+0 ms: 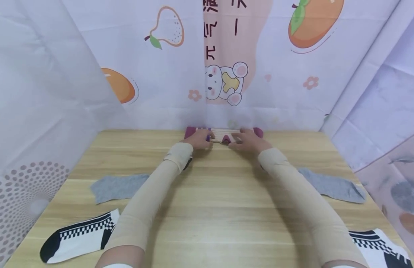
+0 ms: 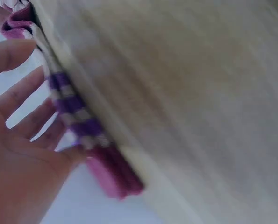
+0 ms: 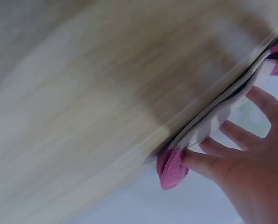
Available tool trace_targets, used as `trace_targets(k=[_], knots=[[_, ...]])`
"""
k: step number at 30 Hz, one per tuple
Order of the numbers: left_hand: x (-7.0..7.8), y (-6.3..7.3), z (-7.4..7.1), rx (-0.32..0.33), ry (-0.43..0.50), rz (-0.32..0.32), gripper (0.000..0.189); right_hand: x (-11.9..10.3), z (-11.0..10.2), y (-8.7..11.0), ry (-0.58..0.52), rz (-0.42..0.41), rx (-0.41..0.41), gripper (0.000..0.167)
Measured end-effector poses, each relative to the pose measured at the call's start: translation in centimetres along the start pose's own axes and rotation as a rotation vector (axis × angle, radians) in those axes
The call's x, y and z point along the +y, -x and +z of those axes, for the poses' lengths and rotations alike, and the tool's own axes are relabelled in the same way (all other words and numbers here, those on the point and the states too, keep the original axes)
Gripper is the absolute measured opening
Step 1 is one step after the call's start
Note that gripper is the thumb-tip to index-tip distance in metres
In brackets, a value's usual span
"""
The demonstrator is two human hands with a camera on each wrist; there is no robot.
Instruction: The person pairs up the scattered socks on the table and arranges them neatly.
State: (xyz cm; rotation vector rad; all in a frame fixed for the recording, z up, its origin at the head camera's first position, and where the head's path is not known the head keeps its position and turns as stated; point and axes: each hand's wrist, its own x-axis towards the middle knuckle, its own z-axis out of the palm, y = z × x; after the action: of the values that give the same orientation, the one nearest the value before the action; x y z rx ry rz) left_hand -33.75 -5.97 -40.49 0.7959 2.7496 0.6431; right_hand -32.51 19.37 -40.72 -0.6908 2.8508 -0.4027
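Note:
At the far edge of the wooden table lie striped socks (image 1: 221,133), cream with magenta ends and heel. My left hand (image 1: 200,139) rests at their left part, fingers spread along the cloth. In the left wrist view, purple bands (image 2: 78,114) and a layered magenta end show beside those fingers. My right hand (image 1: 248,140) touches the right part with its fingers spread and fairly straight. A rounded magenta end (image 3: 173,170) sticks out past that hand's fingers in the right wrist view. Some of the cloth between is hidden by both hands.
A grey sock (image 1: 118,187) lies left of my left forearm, another grey sock (image 1: 339,188) beyond the right. Nearer me are black-and-white checked socks, one left (image 1: 81,237) and one right (image 1: 378,247). A printed white curtain (image 1: 160,96) rises behind the table (image 1: 210,212).

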Motion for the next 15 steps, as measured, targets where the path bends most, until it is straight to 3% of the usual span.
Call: trace_targets(k=[4, 8, 15], knots=[[0.7, 1.1, 0.3, 0.012, -0.063, 0.028, 0.036, -1.0, 0.8, 1.0, 0.077, -0.071, 0.057, 0.069], [1.7, 2.6, 0.1, 0.039, -0.079, 0.049, 0.033, -2.0, 0.9, 1.9, 0.146, -0.135, 0.163, 0.069], [3.6, 4.6, 0.5, 0.043, -0.11, 0.096, 0.036, -2.7, 1.2, 4.1, 0.064, -0.163, 0.213, 0.061]])
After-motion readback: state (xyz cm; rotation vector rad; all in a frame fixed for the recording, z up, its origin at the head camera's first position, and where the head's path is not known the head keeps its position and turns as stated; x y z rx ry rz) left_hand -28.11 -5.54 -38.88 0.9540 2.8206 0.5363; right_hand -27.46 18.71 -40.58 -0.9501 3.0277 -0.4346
